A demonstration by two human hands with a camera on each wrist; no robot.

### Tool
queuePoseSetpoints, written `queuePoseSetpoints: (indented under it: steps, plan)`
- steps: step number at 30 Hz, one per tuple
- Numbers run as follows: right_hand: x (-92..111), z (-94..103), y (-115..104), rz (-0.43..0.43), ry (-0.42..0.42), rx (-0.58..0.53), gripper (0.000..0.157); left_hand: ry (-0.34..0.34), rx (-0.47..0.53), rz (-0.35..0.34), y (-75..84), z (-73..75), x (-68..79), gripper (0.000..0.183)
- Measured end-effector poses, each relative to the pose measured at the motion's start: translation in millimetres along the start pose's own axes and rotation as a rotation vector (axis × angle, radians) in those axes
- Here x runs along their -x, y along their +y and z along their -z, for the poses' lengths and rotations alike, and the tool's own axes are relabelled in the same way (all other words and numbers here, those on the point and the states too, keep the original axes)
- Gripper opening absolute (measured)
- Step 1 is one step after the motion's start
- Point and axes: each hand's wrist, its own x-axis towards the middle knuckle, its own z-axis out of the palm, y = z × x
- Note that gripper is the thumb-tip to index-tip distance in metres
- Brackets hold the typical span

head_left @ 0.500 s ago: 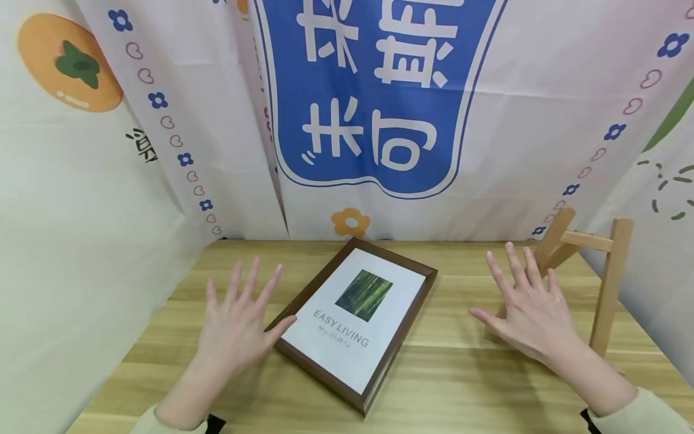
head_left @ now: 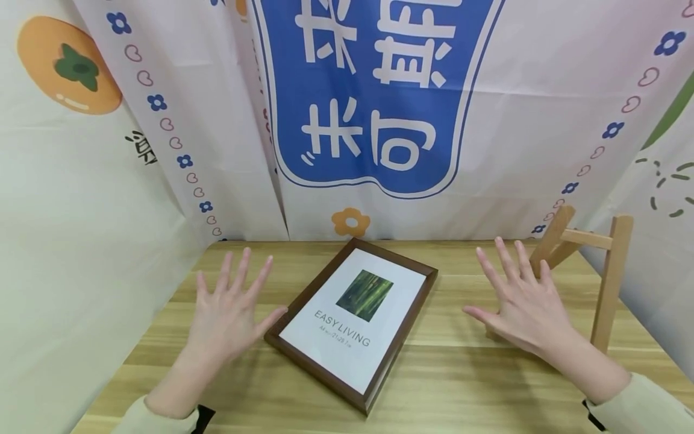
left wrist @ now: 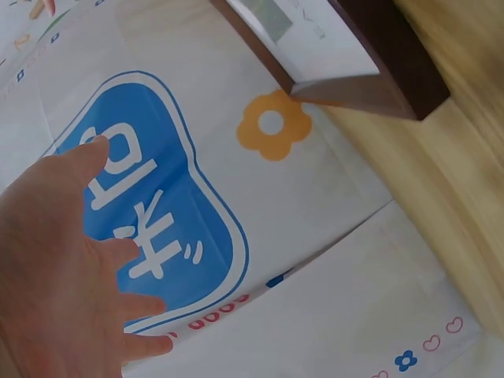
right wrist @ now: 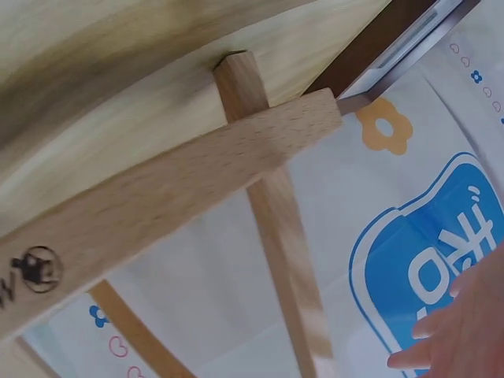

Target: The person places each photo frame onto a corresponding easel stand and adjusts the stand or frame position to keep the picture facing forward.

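A brown picture frame (head_left: pixel 355 325) lies flat and askew on the wooden table, its white sheet printed "EASY LIVING" beneath a small green picture. My left hand (head_left: pixel 225 319) is held above the table on the frame's left, fingers spread, with the thumb tip close to the frame's edge. On the right stands a small wooden easel (head_left: pixel 609 283). My right hand (head_left: pixel 526 310) hovers in front of it with fingers spread and covers part of its left leg. Both hands hold nothing. The right wrist view shows the easel's crossbar (right wrist: pixel 173 181) with a dark round stamp.
A white cloth backdrop (head_left: pixel 520 150) with a blue printed panel (head_left: pixel 374 120) hangs behind the table's far edge. More printed cloth (head_left: pixel 70 229) borders the left side. The wooden tabletop (head_left: pixel 444 374) extends between the frame and the easel.
Both hands have shifted slightly left and a little farther forward, the left thumb drawing away from over the picture frame. The frame and easel stay in place.
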Motion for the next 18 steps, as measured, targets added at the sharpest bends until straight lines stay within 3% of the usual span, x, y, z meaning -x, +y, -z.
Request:
queuePoseSetpoints:
  steps: [9,18]
  plan:
    - [-9,-1.4,-14,0.002,-0.034,-0.034,0.093,-0.016,-0.01,0.001,-6.5,0.7,-7.4,0.084]
    - [-17,-19.3,-38,-0.014,-0.081,-0.042,0.095,-0.014,0.03,-0.043,-6.4,-17.9,-23.2,0.083]
